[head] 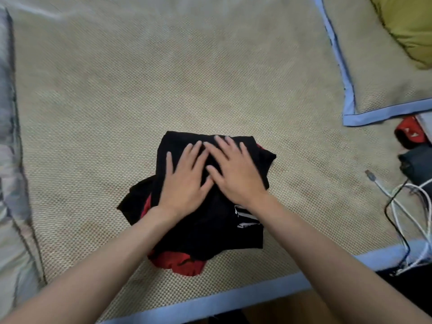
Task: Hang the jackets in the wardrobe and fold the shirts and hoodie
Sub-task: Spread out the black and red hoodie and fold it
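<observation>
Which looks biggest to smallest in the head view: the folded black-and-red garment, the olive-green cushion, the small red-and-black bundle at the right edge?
1. Folded black-and-red garment, under both hands.
2. Olive-green cushion, though cropped by the frame, so its rank is unsure.
3. Small red-and-black bundle, clearly smallest.

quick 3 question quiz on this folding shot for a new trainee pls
1. True or false: both hands lie flat on the black and red garment.
2. Which lies nearest the cables? A) the green pillow B) the dark bundle C) the garment
3. Fill in: the woven mat has a ____ coloured border.

Key
1. True: left hand and right hand press it with straight fingers.
2. B
3. blue
</observation>
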